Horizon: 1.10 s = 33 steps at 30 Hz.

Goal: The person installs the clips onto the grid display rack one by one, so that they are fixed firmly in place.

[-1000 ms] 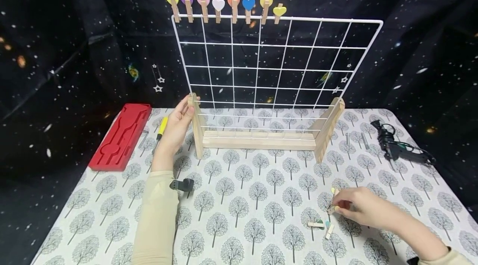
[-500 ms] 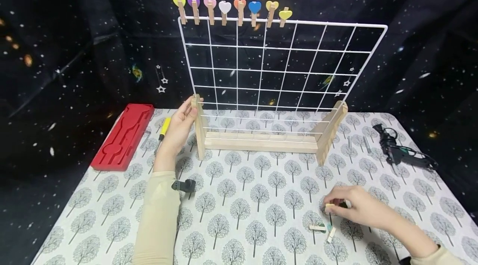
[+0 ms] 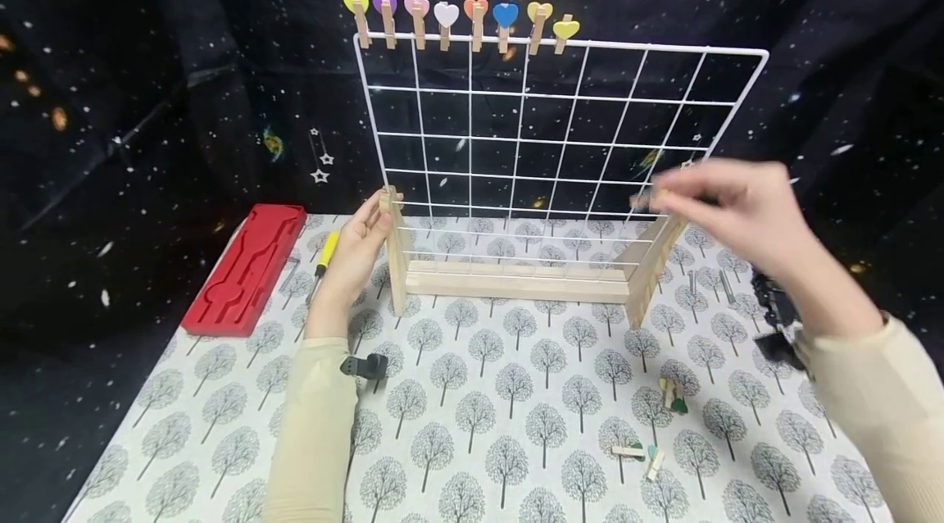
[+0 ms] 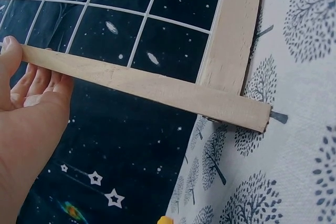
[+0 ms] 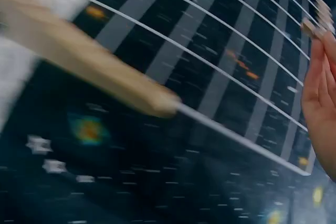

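Observation:
My left hand (image 3: 354,256) grips the top of the left wooden post (image 4: 131,80) of a stand, thumb on one side and fingers behind. The stand holds a white wire grid (image 3: 627,45) leaning upright. Along its top wire, toward the left, sits a row of wooden clothespins with coloured hearts (image 3: 446,15). My right hand (image 3: 745,211), blurred, pinches a small wooden clothespin (image 5: 311,28) between thumb and fingers, in front of the grid's lower right part. Several other clothespins (image 3: 655,466) lie on the tree-patterned cloth at the front right.
A red moulded tray (image 3: 243,269) lies at the left, with a yellow-handled screwdriver (image 3: 327,248) near my left wrist. Thin metal pieces (image 3: 726,285) lie right of the stand. A black tool with a cord (image 3: 770,293) is partly hidden behind my right arm.
My right hand has lifted from the clothespins on the cloth, up and away from me to the grid's right side, carrying one clothespin. My left hand keeps its grip on the post.

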Each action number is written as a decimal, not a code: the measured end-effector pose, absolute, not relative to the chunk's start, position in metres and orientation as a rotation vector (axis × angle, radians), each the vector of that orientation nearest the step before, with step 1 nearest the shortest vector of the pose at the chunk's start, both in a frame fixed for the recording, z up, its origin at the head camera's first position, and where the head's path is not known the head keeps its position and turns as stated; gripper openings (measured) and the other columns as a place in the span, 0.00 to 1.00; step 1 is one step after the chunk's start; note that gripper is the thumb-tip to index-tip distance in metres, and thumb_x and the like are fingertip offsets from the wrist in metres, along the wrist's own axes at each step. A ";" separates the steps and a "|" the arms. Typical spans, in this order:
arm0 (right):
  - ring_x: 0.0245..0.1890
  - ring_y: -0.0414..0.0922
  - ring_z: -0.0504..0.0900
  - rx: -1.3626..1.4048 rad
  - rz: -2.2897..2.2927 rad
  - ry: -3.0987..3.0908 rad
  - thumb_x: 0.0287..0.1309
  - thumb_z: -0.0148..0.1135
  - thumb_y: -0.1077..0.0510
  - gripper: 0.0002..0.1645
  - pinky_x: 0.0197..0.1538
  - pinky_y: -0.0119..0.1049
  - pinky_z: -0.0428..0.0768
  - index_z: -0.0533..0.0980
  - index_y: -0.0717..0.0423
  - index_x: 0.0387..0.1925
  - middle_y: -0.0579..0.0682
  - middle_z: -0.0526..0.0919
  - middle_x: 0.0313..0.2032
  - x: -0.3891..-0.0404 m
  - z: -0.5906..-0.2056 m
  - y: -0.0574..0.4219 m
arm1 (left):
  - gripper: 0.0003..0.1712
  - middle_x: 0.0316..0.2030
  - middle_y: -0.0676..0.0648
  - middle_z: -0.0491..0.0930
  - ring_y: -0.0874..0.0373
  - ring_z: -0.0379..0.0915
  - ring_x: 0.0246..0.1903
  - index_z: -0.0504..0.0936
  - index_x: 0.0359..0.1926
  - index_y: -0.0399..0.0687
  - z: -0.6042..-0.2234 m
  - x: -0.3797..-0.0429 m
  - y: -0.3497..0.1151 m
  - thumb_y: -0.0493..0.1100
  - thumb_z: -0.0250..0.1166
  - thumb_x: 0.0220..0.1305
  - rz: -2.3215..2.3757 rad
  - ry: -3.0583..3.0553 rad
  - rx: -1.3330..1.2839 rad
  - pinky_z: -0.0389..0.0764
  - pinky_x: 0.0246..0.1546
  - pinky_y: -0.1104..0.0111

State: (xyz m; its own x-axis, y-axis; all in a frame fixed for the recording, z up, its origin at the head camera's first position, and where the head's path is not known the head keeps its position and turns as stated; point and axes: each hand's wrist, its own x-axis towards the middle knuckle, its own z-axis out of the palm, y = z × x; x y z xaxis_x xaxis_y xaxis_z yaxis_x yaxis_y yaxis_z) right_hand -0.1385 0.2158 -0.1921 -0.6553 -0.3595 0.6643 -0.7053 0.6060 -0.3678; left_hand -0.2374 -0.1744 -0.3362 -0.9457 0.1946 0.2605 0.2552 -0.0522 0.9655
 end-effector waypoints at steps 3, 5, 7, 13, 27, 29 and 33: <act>0.28 0.37 0.81 0.758 1.048 -2.181 0.39 0.64 0.72 0.09 0.33 0.24 0.78 0.79 0.69 0.29 0.52 0.83 0.28 -0.150 -0.148 0.198 | 0.29 0.61 0.50 0.61 0.62 0.52 0.61 0.55 0.64 0.57 -0.337 -0.237 -0.175 0.47 0.50 0.62 -2.183 -2.136 -0.507 0.54 0.62 0.62; 0.27 0.38 0.82 0.713 1.166 -2.117 0.40 0.64 0.71 0.09 0.31 0.23 0.78 0.78 0.71 0.30 0.51 0.84 0.28 -0.160 -0.128 0.192 | 0.29 0.61 0.50 0.61 0.62 0.52 0.61 0.54 0.64 0.57 -0.336 -0.237 -0.175 0.47 0.50 0.62 -2.177 -2.139 -0.510 0.54 0.62 0.62; 0.26 0.37 0.81 0.668 1.225 -2.090 0.40 0.65 0.68 0.11 0.28 0.21 0.76 0.79 0.70 0.30 0.49 0.84 0.26 -0.171 -0.111 0.188 | 0.29 0.61 0.51 0.61 0.62 0.52 0.62 0.54 0.64 0.57 -0.336 -0.237 -0.175 0.47 0.51 0.62 -2.176 -2.140 -0.518 0.53 0.62 0.61; 0.26 0.26 0.78 0.483 0.943 -2.262 0.41 0.66 0.54 0.15 0.25 0.20 0.67 0.81 0.56 0.34 0.29 0.81 0.24 -0.196 -0.085 0.178 | 0.29 0.61 0.52 0.61 0.62 0.51 0.62 0.54 0.64 0.58 -0.334 -0.238 -0.176 0.46 0.51 0.62 -2.162 -2.148 -0.528 0.53 0.62 0.60; 0.24 0.30 0.73 0.444 0.491 -2.513 0.49 0.56 0.44 0.22 0.23 0.27 0.64 0.79 0.53 0.41 0.52 0.82 0.34 -0.196 -0.073 0.153 | 0.28 0.61 0.52 0.61 0.62 0.51 0.62 0.54 0.64 0.58 -0.332 -0.237 -0.175 0.47 0.49 0.63 -2.154 -2.153 -0.517 0.53 0.62 0.62; 0.24 0.33 0.73 0.440 0.498 -2.520 0.50 0.56 0.44 0.22 0.23 0.28 0.63 0.78 0.53 0.42 0.48 0.82 0.31 -0.197 -0.073 0.151 | 0.28 0.61 0.52 0.61 0.62 0.51 0.62 0.54 0.64 0.58 -0.333 -0.237 -0.174 0.47 0.49 0.63 -2.159 -2.152 -0.514 0.53 0.62 0.62; 0.23 0.35 0.73 0.412 0.570 -2.529 0.50 0.56 0.44 0.22 0.23 0.28 0.62 0.77 0.52 0.43 0.38 0.78 0.25 -0.201 -0.076 0.153 | 0.29 0.61 0.52 0.61 0.62 0.51 0.62 0.54 0.64 0.58 -0.335 -0.236 -0.174 0.46 0.50 0.63 -2.174 -2.147 -0.507 0.54 0.62 0.62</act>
